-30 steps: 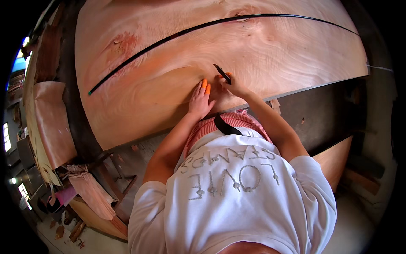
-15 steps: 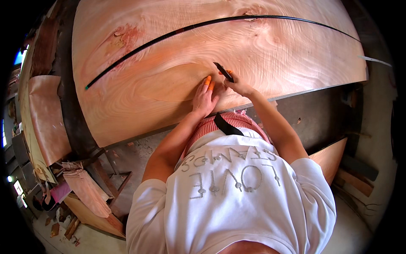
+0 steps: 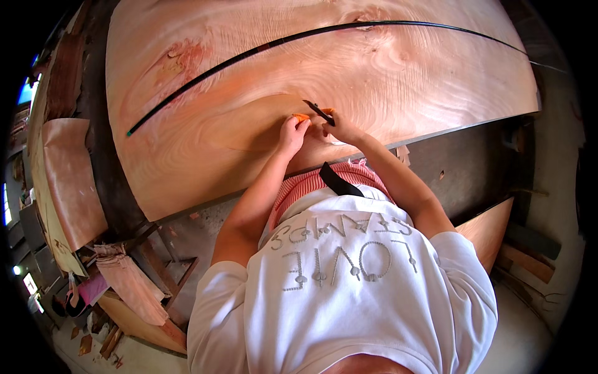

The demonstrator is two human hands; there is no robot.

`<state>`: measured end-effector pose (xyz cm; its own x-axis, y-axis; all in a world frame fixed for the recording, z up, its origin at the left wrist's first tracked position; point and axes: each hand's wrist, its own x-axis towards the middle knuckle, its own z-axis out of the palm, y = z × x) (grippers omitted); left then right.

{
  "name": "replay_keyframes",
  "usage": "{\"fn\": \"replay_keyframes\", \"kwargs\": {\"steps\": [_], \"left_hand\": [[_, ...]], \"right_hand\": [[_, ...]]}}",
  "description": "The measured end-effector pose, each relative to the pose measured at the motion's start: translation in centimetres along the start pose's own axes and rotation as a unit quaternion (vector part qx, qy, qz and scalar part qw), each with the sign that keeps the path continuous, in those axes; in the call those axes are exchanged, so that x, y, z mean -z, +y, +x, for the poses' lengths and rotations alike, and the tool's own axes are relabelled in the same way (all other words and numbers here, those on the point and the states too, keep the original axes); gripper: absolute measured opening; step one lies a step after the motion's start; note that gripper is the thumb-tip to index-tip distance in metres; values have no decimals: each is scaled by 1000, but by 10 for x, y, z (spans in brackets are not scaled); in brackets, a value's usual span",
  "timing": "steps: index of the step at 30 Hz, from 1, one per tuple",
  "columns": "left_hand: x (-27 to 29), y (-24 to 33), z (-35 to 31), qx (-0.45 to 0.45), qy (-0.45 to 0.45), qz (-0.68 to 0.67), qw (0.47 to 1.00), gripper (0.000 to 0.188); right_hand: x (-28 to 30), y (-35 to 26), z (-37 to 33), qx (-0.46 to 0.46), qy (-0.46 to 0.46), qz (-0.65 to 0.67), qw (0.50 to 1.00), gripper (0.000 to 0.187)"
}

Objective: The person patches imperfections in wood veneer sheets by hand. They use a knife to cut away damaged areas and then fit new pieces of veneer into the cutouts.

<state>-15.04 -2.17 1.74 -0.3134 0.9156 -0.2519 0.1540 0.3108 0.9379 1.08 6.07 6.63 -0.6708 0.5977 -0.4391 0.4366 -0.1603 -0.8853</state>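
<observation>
A large sheet of pale wood veneer (image 3: 411, 75) with swirling grain lies before me. On it, near the front edge, is an oval veneer piece (image 3: 255, 121), its right end bowed up with a shadow beneath. My left hand (image 3: 291, 134), with orange finger covers, is closed at that right end and seems to pinch its edge; the fingertips are partly hidden. Just to the right, my right hand (image 3: 342, 128) is closed around a black utility knife (image 3: 319, 113). The knife's tip points up and left, over the oval's end.
A long thin black strip (image 3: 274, 43) curves across the sheet beyond my hands. Veneer offcuts (image 3: 75, 181) lie on a stack at the left, with a bundle of strips (image 3: 128, 280) hanging below. Another wood panel (image 3: 489, 234) leans at the right, near the floor.
My left hand has gone from lying flat beside the oval piece to a closed grip at its right end, which has risen. My right hand and the knife have shifted slightly left and nearer.
</observation>
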Motion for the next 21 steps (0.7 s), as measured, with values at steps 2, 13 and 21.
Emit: {"fn": "replay_keyframes", "kwargs": {"steps": [2, 13, 21], "left_hand": [[-2, 10, 3, 6, -22, 16, 1000, 22], [4, 28, 1, 82, -120, -68, 987, 20], [10, 18, 4, 93, -99, -157, 978, 21]], "right_hand": [[11, 11, -4, -48, 28, -28, 998, 37], [6, -10, -8, 6, 1, 19, 1000, 34], [15, -11, -15, -107, 14, -93, 990, 23]]}}
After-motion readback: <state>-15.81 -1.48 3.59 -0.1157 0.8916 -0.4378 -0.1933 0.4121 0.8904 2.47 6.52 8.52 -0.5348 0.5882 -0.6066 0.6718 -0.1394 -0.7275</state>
